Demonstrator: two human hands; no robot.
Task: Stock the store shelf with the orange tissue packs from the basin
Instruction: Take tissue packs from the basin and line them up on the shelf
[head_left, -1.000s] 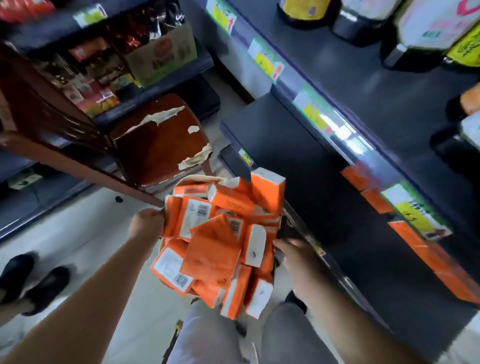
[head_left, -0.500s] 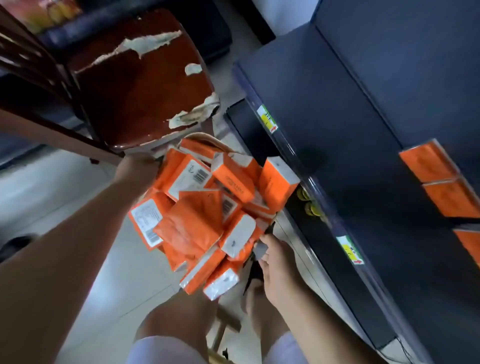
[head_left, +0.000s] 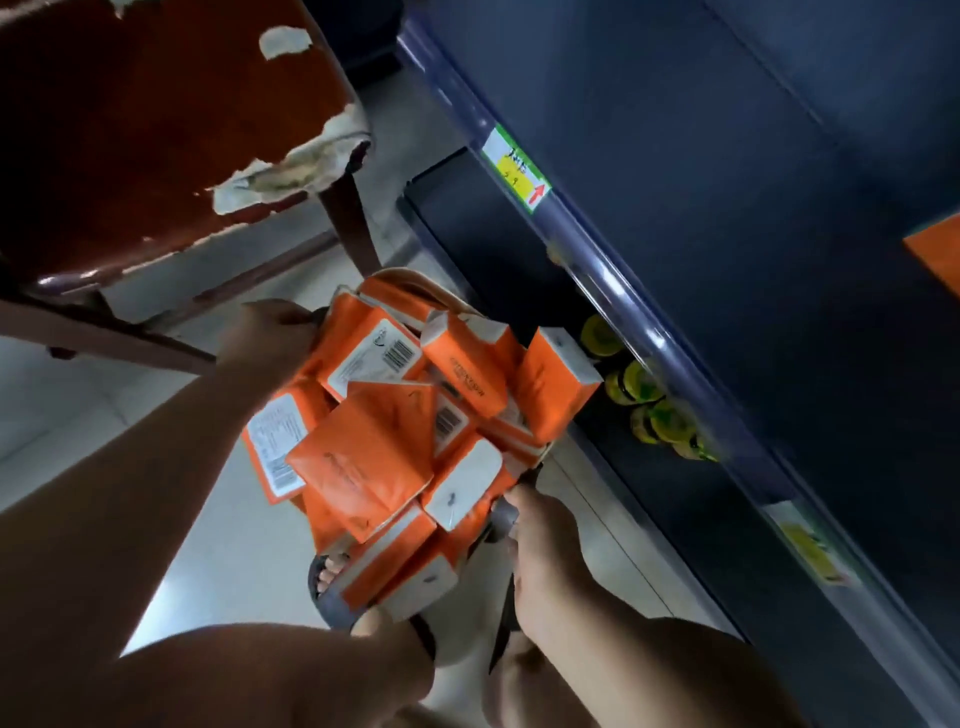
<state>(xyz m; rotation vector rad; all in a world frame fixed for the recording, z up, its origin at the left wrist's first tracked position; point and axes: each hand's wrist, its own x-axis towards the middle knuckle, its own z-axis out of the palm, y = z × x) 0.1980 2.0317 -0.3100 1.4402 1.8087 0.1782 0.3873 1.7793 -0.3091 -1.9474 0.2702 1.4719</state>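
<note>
Pale tiled floor, dark shelving, worn chair

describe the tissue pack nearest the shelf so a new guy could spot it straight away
Start at the dark shelf on the right, then drop to the heaped basin held beside it. The pack sits on the heap's shelf side, next to the yellow-green lids. Unlike its flatter neighbours, it stands on end, white end panel up.
</note>
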